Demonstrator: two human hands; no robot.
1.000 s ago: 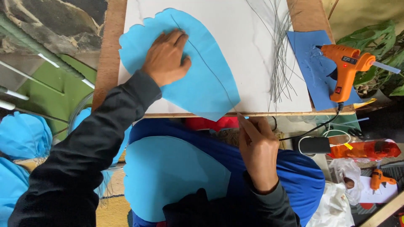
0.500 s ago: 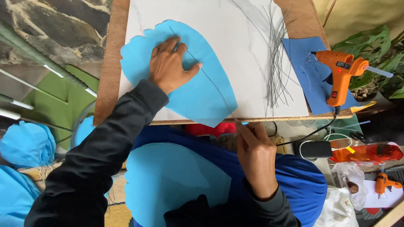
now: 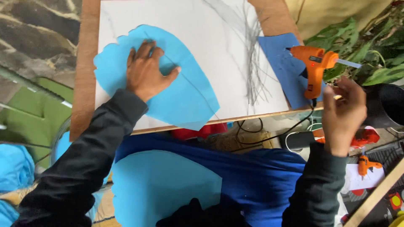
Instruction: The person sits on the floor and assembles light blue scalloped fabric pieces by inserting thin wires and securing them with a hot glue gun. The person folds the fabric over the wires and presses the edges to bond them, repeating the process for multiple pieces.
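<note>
My left hand (image 3: pixel 147 71) lies flat, fingers spread, on a light blue petal-shaped foam sheet (image 3: pixel 185 88) on the white board (image 3: pixel 219 33). My right hand (image 3: pixel 343 109) is raised at the board's right edge, fingers apart and empty, just below and right of an orange glue gun (image 3: pixel 313 63). The glue gun stands on a darker blue foam piece (image 3: pixel 280 63). A second light blue foam shape (image 3: pixel 164 185) rests on my lap.
A bundle of thin grey wires (image 3: pixel 252 63) lies on the board. A black cable (image 3: pixel 269 134) hangs from the glue gun to a dark adapter (image 3: pixel 299 141). Glue gun packaging (image 3: pixel 368 164) sits lower right. Green leaves (image 3: pixel 366 42) and a black pot (image 3: pixel 389 105) stand at right.
My right hand has risen from below the board's front edge and moved right toward the glue gun. The left hand stayed pressed on the blue sheet.
</note>
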